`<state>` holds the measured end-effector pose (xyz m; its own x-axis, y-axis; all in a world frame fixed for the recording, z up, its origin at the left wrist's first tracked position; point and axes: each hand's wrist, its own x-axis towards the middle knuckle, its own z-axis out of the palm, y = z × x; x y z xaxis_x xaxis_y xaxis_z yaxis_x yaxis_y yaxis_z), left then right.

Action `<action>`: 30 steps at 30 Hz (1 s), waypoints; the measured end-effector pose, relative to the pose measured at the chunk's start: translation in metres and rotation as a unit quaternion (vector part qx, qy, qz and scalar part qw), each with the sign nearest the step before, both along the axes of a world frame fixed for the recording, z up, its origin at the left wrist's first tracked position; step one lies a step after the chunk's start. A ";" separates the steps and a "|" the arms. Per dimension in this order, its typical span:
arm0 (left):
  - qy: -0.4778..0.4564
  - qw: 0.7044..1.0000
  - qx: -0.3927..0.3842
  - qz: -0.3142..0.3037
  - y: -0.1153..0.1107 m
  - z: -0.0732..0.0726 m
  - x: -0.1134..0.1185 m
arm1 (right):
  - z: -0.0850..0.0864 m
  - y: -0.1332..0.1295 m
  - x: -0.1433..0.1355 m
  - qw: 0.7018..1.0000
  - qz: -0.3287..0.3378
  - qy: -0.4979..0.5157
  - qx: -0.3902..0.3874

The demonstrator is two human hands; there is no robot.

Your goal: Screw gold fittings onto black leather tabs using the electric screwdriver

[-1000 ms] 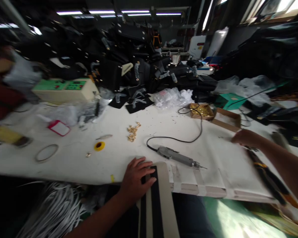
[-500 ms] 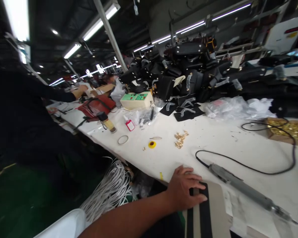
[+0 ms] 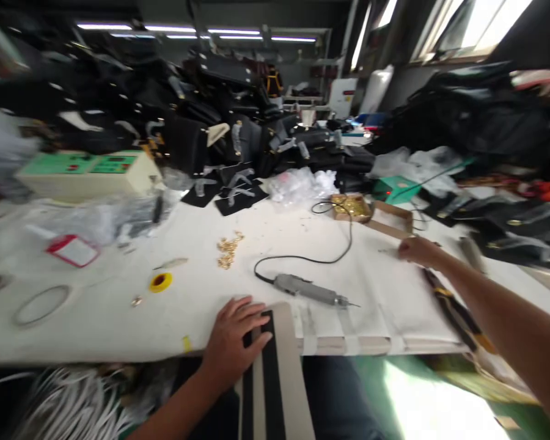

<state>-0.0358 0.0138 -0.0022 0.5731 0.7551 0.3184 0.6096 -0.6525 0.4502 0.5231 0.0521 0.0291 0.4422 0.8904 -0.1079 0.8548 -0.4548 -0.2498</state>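
My left hand [image 3: 236, 327] lies with fingers stretched across a beige panel with black stripes [image 3: 286, 366], which hangs over the table's front edge. To the right, my right hand [image 3: 419, 252] is low over the table with its fingers drawn together; what they hold, if anything, does not show. It is just in front of a shallow cardboard box [image 3: 392, 220]. A pair of pliers with dark and yellow handles [image 3: 451, 305] lies under my right forearm. Between my hands rests a grey electric screwdriver [image 3: 309, 290] with a thin bit, its black cord looping behind.
Small gold-coloured fittings [image 3: 229, 249] lie in a heap, and more fill a cardboard box [image 3: 351, 208]. On the left are a yellow tape roll [image 3: 160, 282], a red-and-white bottle [image 3: 74, 250] and a green-topped control box [image 3: 89, 174]. Black bags [image 3: 187, 143] are piled behind.
The view has swung to the right, and my right arm has come into sight at the right side. My left hand stays on the striped panel.
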 end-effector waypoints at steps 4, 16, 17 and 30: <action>0.012 0.997 0.070 -0.040 0.015 -0.009 -0.003 | 0.004 -0.033 0.036 0.996 -0.055 0.049 -0.059; 0.034 0.993 0.109 -0.041 0.015 -0.011 -0.004 | -0.022 -0.011 0.013 0.987 -0.089 0.122 -0.050; 0.035 0.993 0.107 -0.040 0.015 -0.012 -0.004 | -0.023 -0.009 0.013 0.986 -0.095 0.124 -0.055; 0.018 0.997 0.068 -0.028 0.012 -0.010 -0.001 | -0.018 -0.010 0.000 0.991 -0.107 0.066 -0.047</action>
<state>-0.0370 0.0260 -0.0127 0.6261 0.6730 0.3937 0.5846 -0.7393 0.3341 0.5234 0.0418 0.0115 0.5965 0.7610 -0.2549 0.6989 -0.6487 -0.3013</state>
